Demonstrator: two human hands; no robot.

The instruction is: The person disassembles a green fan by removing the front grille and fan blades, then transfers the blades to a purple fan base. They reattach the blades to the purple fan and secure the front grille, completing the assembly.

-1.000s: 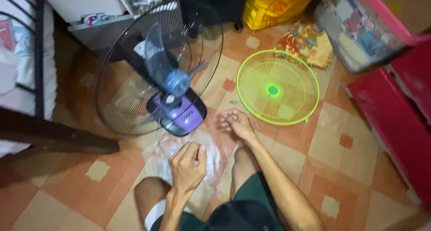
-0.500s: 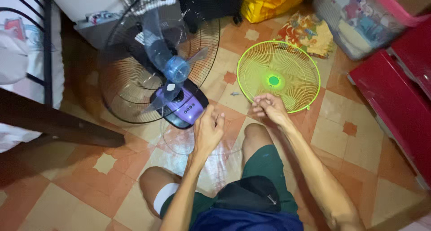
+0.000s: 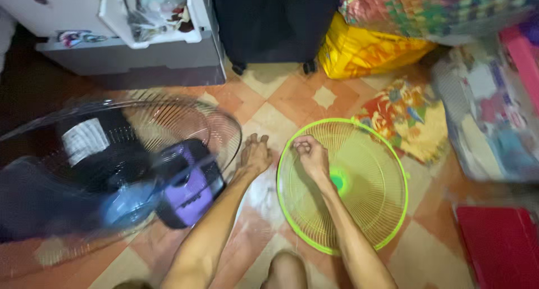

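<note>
A lime-green round fan grille (image 3: 368,202) lies flat on the tiled floor. My right hand (image 3: 310,153) rests over its far left part with the fingers curled in; whether it grips the wire I cannot tell. My left hand (image 3: 255,154) reaches forward with fingers spread, palm down on the floor, between the green grille and a fan. That fan (image 3: 112,171) lies tilted at the left: a dark wire guard, blue translucent blades and a purple and black base (image 3: 191,185), all blurred.
A grey and white cabinet (image 3: 135,36) stands at the back left, a black wheeled case (image 3: 272,22) behind the hands, a yellow bag (image 3: 365,50) and a patterned cloth (image 3: 412,118) to the right. A red box (image 3: 499,247) sits at the lower right.
The view has swung forward. My right hand has moved onto the green grille. My left hand has opened and reached to the floor beside the fan, which now sits lower left.
</note>
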